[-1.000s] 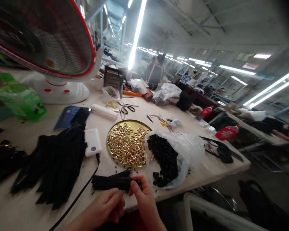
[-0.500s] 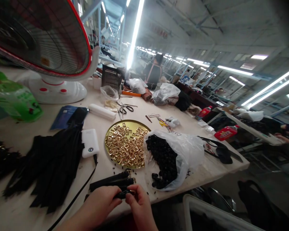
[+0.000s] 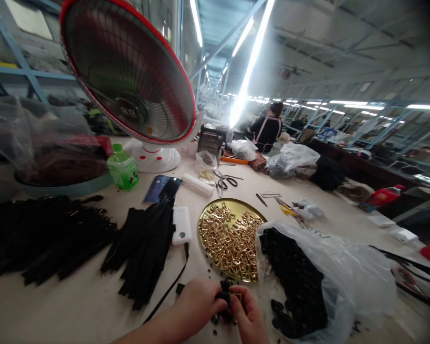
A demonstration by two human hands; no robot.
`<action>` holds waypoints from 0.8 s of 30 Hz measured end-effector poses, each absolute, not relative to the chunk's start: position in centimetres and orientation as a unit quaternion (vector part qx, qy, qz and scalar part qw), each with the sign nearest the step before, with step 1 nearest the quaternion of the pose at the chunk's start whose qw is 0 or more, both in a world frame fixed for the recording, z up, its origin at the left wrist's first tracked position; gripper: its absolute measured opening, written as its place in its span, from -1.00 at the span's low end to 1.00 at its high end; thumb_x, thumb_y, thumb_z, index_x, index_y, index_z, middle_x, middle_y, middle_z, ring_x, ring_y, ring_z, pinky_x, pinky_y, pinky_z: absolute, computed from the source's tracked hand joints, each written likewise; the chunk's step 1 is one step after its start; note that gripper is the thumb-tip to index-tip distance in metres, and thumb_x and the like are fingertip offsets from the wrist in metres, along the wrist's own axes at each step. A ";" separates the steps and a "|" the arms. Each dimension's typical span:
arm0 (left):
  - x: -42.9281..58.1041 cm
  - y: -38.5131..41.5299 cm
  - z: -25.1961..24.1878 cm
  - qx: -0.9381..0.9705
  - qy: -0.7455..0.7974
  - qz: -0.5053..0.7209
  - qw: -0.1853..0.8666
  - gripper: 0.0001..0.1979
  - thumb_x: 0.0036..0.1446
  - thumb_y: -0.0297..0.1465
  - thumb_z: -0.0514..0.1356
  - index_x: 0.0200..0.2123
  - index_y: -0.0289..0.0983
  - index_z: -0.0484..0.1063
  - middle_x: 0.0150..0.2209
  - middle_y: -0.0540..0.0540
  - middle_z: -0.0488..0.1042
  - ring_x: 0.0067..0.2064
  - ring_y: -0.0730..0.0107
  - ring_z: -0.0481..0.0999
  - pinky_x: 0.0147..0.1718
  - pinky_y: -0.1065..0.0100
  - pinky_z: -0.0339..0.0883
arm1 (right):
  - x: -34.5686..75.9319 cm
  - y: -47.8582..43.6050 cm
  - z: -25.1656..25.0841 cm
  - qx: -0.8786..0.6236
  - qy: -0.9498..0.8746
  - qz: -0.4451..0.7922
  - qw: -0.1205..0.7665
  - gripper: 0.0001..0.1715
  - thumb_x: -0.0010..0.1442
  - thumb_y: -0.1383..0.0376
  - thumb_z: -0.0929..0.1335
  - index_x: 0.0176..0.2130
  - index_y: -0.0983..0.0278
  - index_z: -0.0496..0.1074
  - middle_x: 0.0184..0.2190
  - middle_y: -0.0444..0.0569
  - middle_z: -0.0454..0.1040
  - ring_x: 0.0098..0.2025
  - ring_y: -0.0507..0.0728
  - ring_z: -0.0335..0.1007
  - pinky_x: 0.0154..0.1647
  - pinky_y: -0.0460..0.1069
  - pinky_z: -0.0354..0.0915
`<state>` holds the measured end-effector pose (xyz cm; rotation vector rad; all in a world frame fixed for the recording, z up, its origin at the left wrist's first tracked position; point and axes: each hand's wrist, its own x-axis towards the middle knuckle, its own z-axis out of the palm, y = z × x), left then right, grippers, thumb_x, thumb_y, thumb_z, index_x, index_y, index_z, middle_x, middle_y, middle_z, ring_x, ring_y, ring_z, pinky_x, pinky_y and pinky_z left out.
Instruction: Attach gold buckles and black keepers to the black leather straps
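My left hand (image 3: 199, 302) is closed on a small black strap (image 3: 223, 297) near the bottom of the view. The fingertips of my right hand (image 3: 249, 313) pinch the other end of the same strap, where a bit of gold metal shows. Just beyond my hands lies a round gold tray (image 3: 248, 206) heaped with small gold buckles (image 3: 232, 246). Right of my right hand, a clear plastic bag (image 3: 361, 277) lies open, with many small black pieces (image 3: 295, 282) spilling from its mouth. More black pieces beneath my hands are mostly hidden.
Black strips (image 3: 143, 253) lie in piles to the left, beside a white power bank (image 3: 181, 224) with a cable. Behind stand a red-rimmed fan (image 3: 129, 81) and a green bottle (image 3: 122, 168). Scissors (image 3: 226, 180) and pliers (image 3: 288, 209) lie further back. A person (image 3: 268, 129) sits beyond the table.
The view has swung left, so everything sits further right and the left-hand piles show more. Both hands stay together on the black strap, now covering the straps that lay on the table.
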<state>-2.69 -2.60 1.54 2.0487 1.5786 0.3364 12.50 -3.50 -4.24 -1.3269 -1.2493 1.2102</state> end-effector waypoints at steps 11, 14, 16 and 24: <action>-15.7 1.0 2.3 0.610 0.784 0.106 0.057 -0.64 0.09 -0.33 0.00 -0.12 -0.48 0.30 -0.18 -0.43 0.45 -0.18 -0.06 0.47 -0.27 0.11 0.28 | 14.0 -1.5 -6.8 -0.560 -0.699 0.181 0.407 -0.68 0.12 0.06 0.26 -0.28 0.20 0.44 -0.33 0.04 0.47 -0.28 0.22 0.39 -0.24 0.07 0.28; -17.4 1.0 1.2 0.593 0.796 0.112 0.048 -0.61 0.08 -0.38 -0.02 -0.04 -0.44 0.24 -0.14 -0.35 0.46 -0.17 0.06 0.50 -0.25 0.21 0.32 | 14.0 -1.7 -6.5 -0.551 -0.713 0.165 0.401 -0.75 0.13 0.14 0.26 -0.25 0.20 0.42 -0.30 0.03 0.47 -0.25 0.21 0.39 -0.24 0.06 0.30; -17.4 0.7 1.4 0.589 0.796 0.132 0.039 -0.60 0.11 -0.39 -0.10 -0.01 -0.43 0.20 -0.11 -0.33 0.44 -0.14 0.11 0.49 -0.21 0.23 0.32 | 14.1 -2.0 -5.6 -0.544 -0.721 0.159 0.399 -0.79 0.15 0.21 0.26 -0.24 0.20 0.41 -0.30 0.02 0.46 -0.23 0.20 0.39 -0.22 0.05 0.31; -9.3 -1.7 5.8 0.699 0.611 0.301 0.217 -0.69 0.04 -0.21 0.03 -0.16 -0.18 0.33 -0.21 -0.07 0.52 -0.20 0.23 0.51 -0.19 0.34 0.37 | 12.7 -3.9 -0.6 -0.547 -0.737 0.080 0.388 -0.57 0.13 0.28 0.29 0.02 0.23 0.26 -0.27 0.05 0.43 -0.30 0.16 0.38 -0.32 0.03 0.32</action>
